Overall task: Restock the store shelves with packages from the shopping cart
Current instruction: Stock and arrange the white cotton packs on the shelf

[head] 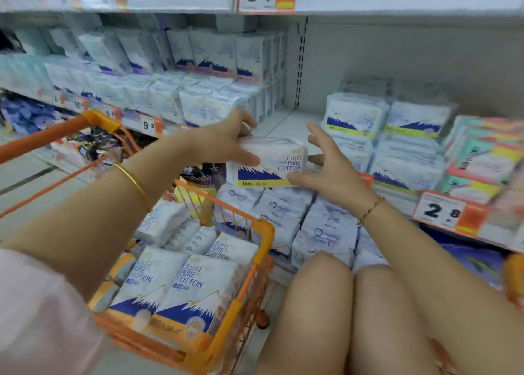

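A white "PURE COTTON" package (273, 163) with a blue mountain and a yellow stripe hangs in front of the middle shelf (286, 125). My left hand (226, 142) grips its upper left edge, thumb on the front and fingers behind. My right hand (330, 166) touches its right end with spread fingers, thumb under the lower corner. The orange shopping cart (262, 234) at lower left holds several more white packages (170, 286) of the same brand.
Stacks of matching packages (380, 130) stand to the right on the shelf, with pink and green packs (482, 153) beyond. More white packs (215, 91) fill the shelf on the left. Price tags (442, 213) line the shelf edges. My bare knees (354, 303) are at the bottom.
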